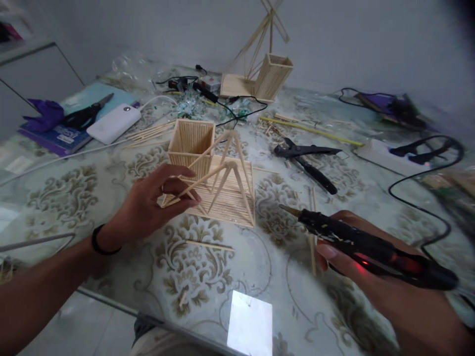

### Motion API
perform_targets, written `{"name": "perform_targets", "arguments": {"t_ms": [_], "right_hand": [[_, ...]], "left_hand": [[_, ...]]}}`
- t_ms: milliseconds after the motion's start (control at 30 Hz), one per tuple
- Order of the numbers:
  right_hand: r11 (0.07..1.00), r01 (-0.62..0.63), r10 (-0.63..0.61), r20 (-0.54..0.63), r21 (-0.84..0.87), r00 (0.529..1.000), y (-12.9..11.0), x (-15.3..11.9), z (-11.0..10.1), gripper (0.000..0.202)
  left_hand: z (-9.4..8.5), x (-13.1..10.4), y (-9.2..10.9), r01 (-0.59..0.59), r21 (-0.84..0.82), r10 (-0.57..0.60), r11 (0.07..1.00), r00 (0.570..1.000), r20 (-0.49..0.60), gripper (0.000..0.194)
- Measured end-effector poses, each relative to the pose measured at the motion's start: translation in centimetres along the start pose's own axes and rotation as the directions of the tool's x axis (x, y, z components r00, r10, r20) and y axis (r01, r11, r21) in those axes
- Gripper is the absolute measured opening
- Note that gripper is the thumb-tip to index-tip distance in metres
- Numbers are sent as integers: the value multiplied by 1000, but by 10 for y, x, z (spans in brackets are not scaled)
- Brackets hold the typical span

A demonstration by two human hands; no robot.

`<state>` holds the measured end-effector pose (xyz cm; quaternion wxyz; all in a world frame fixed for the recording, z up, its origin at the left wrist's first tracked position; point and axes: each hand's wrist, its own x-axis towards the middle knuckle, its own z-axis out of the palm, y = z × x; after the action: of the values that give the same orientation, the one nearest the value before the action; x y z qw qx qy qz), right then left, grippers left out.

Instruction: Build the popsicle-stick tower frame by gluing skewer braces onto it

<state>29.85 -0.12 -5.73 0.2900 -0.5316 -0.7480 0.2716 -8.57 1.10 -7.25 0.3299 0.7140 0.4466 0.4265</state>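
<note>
My left hand pinches a thin wooden stick at the left side of a small stick model. The model has a flat base of sticks, an open square box at its back left, and slanted sticks forming two peaked frames. My right hand is wrapped round a black hot glue gun with a red light on its side. Its nozzle points left toward the model and stays apart from it. One loose stick lies in front of the base.
Pliers lie right of the model, near a white power strip. A taller stick model stands by the wall. At left are a white power bank, scissors and a book. A white card sits at the front edge.
</note>
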Motion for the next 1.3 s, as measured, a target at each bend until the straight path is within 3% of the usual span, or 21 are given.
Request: {"name": "perform_targets", "arguments": {"t_ms": [100,167,433,633,967,1100,1300], "right_hand": [[1000,11,-10,-12,26,1000,-5,3,3,34],[1000,5,-5,-4,30,1000,-7,4,4,34],[998,27,-27,5,61,1000,0,7,6,34],[997,-74,73,48,29,996,6,5,4,31],[994,-97,98,23,-52,995,-2,9,6,40],[990,-118,121,27,-80,992,2,9,3,40],[976,-172,178,30,-131,984,9,6,3,39]], "left_hand": [[-3,3,3,-50,100,48,994,999,17,9],[-4,5,5,-63,142,58,988,998,34,3],[-4,8,6,-8,128,4,992,999,33,13],[-5,8,8,-13,128,14,992,1000,-2,15],[-6,8,9,-37,171,40,985,999,-11,17],[-8,9,9,7,163,-26,987,993,118,15],[-9,12,7,140,137,-178,981,930,321,12]]}}
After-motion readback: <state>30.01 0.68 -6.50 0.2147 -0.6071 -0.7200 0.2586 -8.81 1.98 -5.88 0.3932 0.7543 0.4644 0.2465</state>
